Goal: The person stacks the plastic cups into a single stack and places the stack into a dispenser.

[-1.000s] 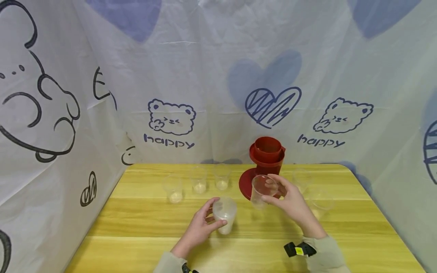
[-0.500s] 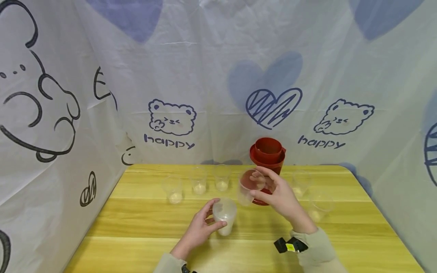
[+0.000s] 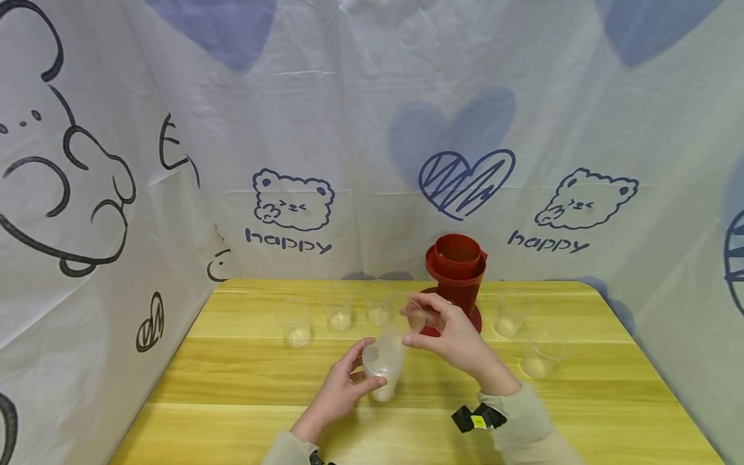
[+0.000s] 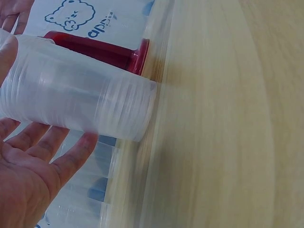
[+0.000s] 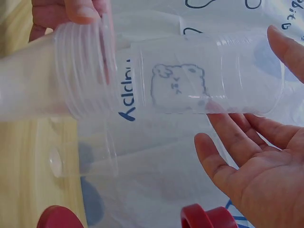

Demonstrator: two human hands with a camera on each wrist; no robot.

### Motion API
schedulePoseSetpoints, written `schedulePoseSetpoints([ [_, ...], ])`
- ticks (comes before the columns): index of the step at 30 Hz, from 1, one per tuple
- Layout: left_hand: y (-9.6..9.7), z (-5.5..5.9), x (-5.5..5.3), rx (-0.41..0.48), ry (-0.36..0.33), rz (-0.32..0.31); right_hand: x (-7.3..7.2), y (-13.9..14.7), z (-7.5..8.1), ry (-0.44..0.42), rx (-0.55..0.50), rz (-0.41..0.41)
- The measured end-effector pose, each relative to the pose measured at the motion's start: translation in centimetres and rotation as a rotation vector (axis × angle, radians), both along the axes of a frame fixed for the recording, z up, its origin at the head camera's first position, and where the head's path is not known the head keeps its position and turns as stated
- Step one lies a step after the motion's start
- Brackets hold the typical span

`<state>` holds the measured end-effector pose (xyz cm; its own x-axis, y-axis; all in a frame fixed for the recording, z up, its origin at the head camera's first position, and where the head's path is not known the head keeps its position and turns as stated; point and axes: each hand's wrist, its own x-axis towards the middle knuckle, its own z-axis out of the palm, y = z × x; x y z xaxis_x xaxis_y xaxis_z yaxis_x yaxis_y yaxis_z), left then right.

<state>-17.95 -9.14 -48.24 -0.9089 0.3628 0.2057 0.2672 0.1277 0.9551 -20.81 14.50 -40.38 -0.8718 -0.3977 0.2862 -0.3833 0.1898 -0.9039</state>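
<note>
A stack of nested clear plastic cups (image 3: 385, 382) stands upright on the table, its ridged rims showing in the left wrist view (image 4: 76, 85). My left hand (image 3: 343, 389) holds it from the left side, thumb in front and fingers behind. Just above the stack's mouth is a single clear plastic cup (image 5: 175, 76), which my right hand (image 3: 456, 336) grips near its rim between thumb and fingers. In the right wrist view a small gap separates this cup's base from the top rim of the stack (image 5: 85, 76).
Behind stands a red cylindrical holder (image 3: 459, 274) on a round base. Three clear cups stand apart at the back left, such as the leftmost cup (image 3: 295, 323). Two more are at right, including the nearer cup (image 3: 544, 352). A printed cloth (image 3: 372, 161) hangs behind the table (image 3: 232, 413).
My right hand has carried the single cup leftward, from in front of the red holder to above the stack. The left hand and the stack have stayed in place.
</note>
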Motion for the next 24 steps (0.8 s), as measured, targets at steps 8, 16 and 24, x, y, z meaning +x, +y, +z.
schedulePoseSetpoints([
  [8,0.0,-0.1,0.0,0.0,-0.006,-0.001,0.1,-0.8,-0.9,-0.025,0.017,0.037],
  [16,-0.4,-3.3,-1.3,0.027,-0.021,-0.021,-0.2,-1.2,-1.8,-0.044,0.015,0.087],
  [24,-0.5,-3.5,-1.4,0.027,-0.023,-0.018,-0.3,-1.1,-2.3,-0.028,0.142,0.061],
])
